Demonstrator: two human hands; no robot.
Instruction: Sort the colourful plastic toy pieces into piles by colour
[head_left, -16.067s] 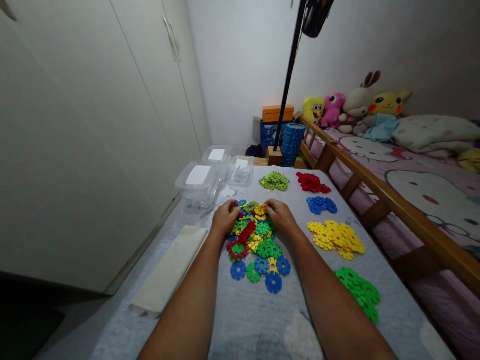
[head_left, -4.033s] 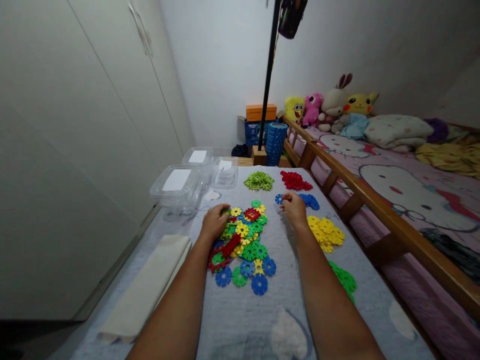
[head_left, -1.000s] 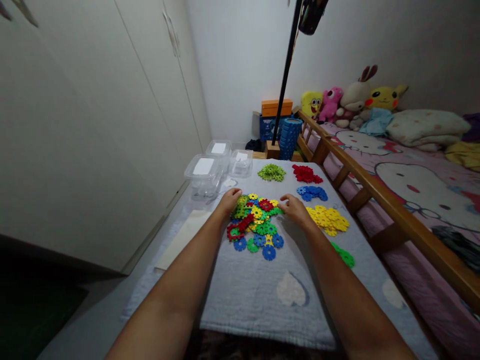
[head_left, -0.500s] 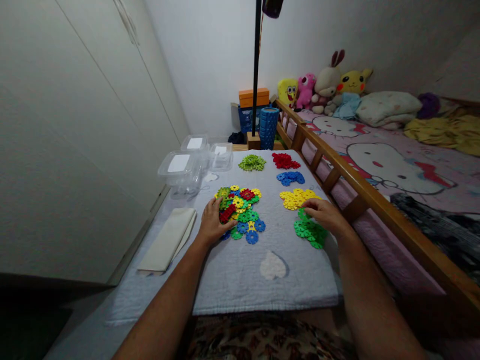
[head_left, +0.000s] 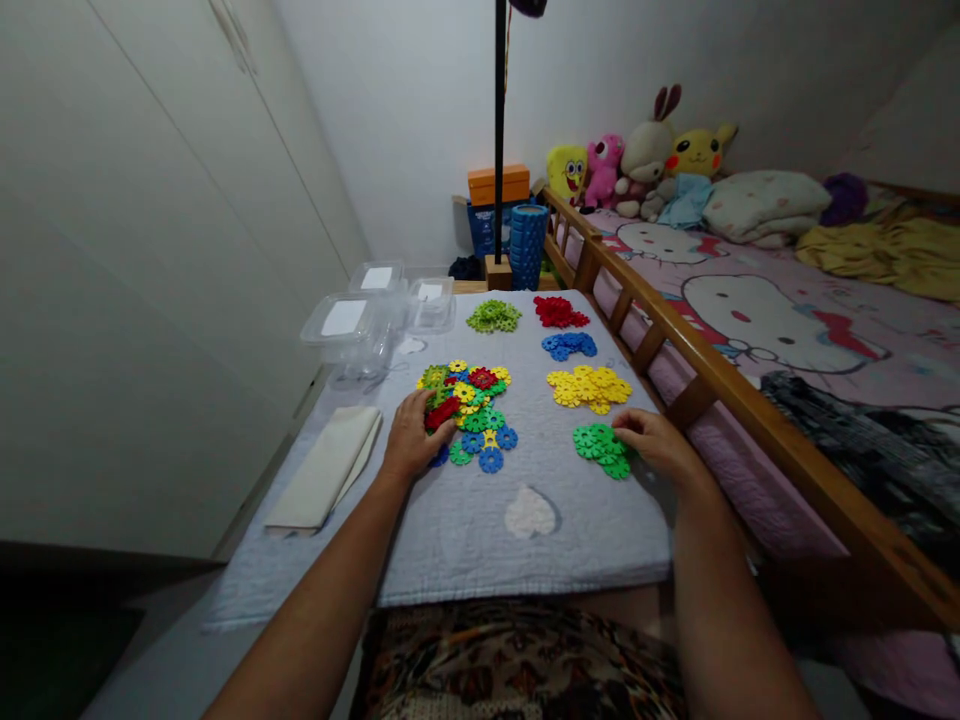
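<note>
My left hand rests at the near left side of a mixed pile of plastic snowflake discs in red, yellow, green and blue. Its thumb and fingers are apart around red discs, with no clear grip on them. On the right, my right hand is at the edge of a pile of green snowflake discs. Its thumb and fingertips are pinched together at a green disc there. Beyond lie separate piles of yellow discs, blue discs, red discs and light green discs.
Clear plastic boxes with white labels stand at the back left. A folded cream cloth lies left of my left arm. A wooden bed rail runs along the right side. A black pole rises behind the table.
My right hand has moved down from between the yellow and green piles to the green pile's right edge. The upper green disc now lies closer in. My left hand stays at the mixed pile.
</note>
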